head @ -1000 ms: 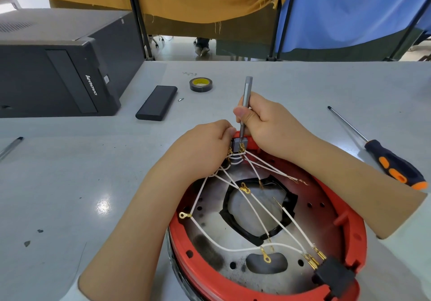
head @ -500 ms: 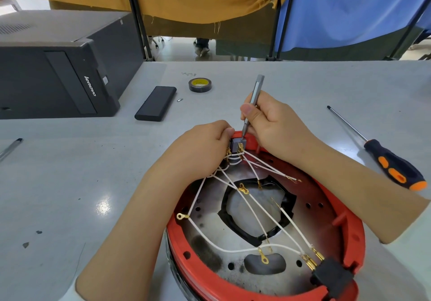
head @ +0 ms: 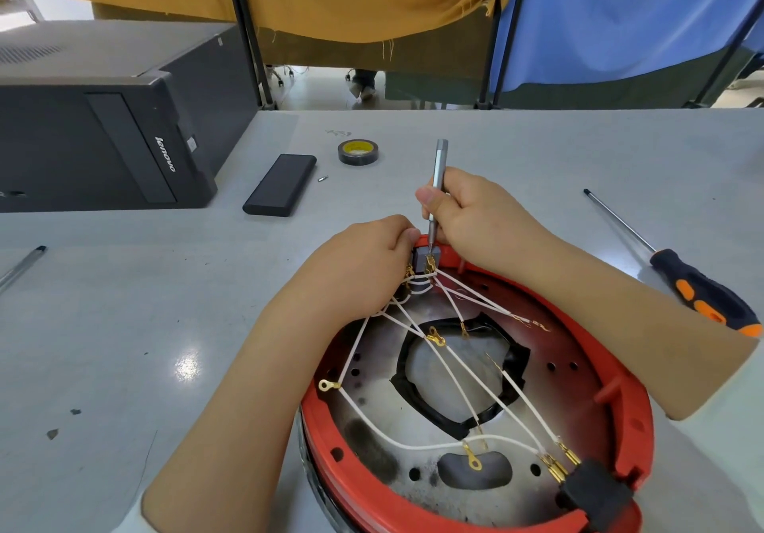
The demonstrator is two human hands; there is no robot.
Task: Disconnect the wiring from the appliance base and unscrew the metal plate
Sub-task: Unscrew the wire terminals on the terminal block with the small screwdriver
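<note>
Red appliance base sits lower right of frame on grey surface, open side up; metal plate inside w/ scorch marks and a black-edged opening at centre.

White wires w/ gold ring and spade terminals cross the plate. Most fan out from a small grey terminal block at the base's far rim, centre frame; others run to a black connector block at near rim, lower right.

Left hand: fingers curled, pinching the grey block and the wire bunch just under it. Right hand: clenched on a slim grey precision screwdriver, thumb and fingers around the shaft, held near upright, tip down on top of the block by a gold terminal. Can't tell if the tip is seated in a screw.

Elsewhere on surface: big orange/black screwdriver at right edge, well apart from the hands. Black flat case and a tape roll w/ yellow core, upper centre; tiny bit just beside the case. Black Lenovo PC tower lying upper left. Pen at left edge. Mustard and blue curtains along top.
</note>
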